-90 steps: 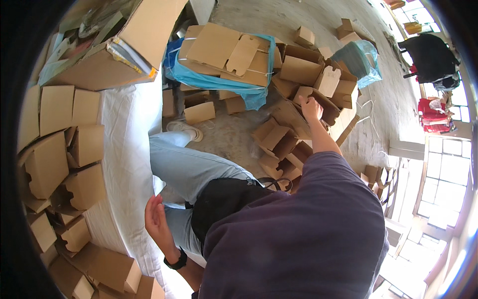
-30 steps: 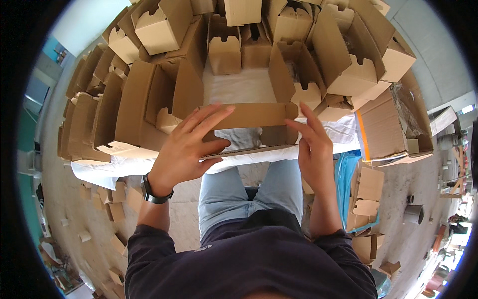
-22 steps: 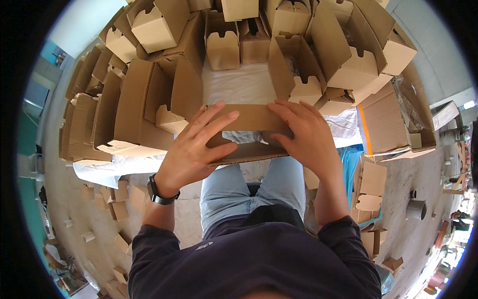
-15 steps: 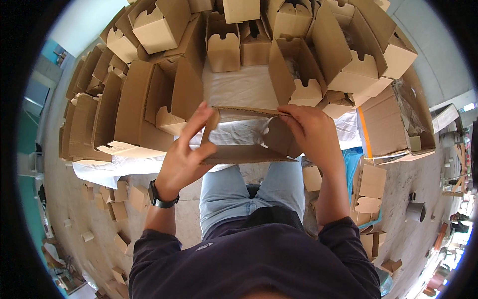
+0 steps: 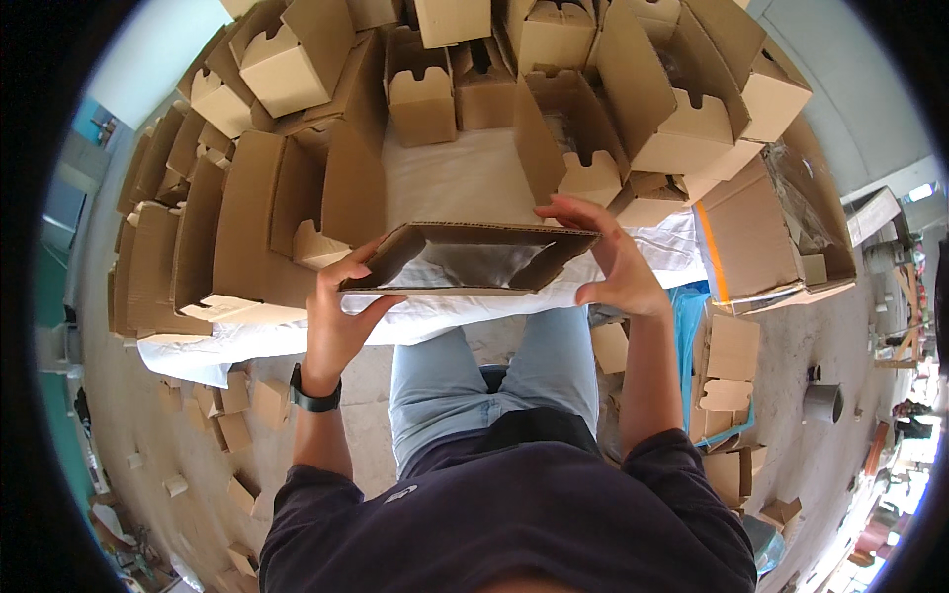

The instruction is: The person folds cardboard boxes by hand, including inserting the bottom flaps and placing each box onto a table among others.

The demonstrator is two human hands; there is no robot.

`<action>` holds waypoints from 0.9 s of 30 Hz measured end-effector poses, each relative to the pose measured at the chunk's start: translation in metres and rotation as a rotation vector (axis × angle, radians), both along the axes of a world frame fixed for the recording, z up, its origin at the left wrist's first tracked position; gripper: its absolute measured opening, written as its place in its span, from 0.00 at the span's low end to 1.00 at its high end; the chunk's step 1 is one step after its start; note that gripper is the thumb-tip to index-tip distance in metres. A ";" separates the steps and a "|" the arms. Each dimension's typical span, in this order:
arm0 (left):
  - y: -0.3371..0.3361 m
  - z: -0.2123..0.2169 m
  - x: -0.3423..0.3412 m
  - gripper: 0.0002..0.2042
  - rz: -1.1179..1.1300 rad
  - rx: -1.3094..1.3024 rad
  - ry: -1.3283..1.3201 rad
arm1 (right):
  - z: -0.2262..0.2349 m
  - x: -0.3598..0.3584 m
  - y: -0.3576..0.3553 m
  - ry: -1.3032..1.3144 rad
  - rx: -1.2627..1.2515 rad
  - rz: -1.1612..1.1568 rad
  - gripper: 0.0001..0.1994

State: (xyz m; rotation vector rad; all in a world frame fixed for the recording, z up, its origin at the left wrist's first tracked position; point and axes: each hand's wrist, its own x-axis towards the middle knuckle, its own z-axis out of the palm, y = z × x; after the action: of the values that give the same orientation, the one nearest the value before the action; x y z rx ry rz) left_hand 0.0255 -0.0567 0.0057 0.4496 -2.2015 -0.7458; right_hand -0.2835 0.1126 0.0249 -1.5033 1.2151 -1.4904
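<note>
A brown cardboard box [image 5: 484, 234] with open ends is held up over the white-covered table, skewed into a slanted, flattened shape. White cloth shows through its middle. My left hand [image 5: 341, 311] grips its left end, thumb along the lower edge and fingers behind. My right hand [image 5: 621, 259] is at its right corner, thumb and fingers spread apart; the corner sits in the gap between them. Whether those fingertips touch the far edge I cannot tell. Just beyond stands a cardboard bin [image 5: 571, 133] with a notched front.
Notched cardboard bins [image 5: 420, 99] crowd the far side and left of the table. A white cloth [image 5: 455, 183] covers the table. At the right is a large carton [image 5: 746, 237] with plastic inside. Flattened and small cartons [image 5: 727, 371] and a grey bucket [image 5: 822, 403] lie on the floor.
The box has gone from squared-up to slanted and flatter. My left hand moved down and left with its end; my right hand has loosened, its thumb now away from the box.
</note>
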 end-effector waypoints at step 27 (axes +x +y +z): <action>0.049 -0.035 -0.026 0.22 -0.163 0.968 0.170 | -0.103 0.053 0.131 -0.797 0.169 -0.409 0.29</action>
State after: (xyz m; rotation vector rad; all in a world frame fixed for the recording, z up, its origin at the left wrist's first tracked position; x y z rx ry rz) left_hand -0.0008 -0.0077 -0.0293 0.6338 -1.6055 -1.8603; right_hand -0.2300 0.2436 -0.0784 -0.4464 1.1240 -1.9209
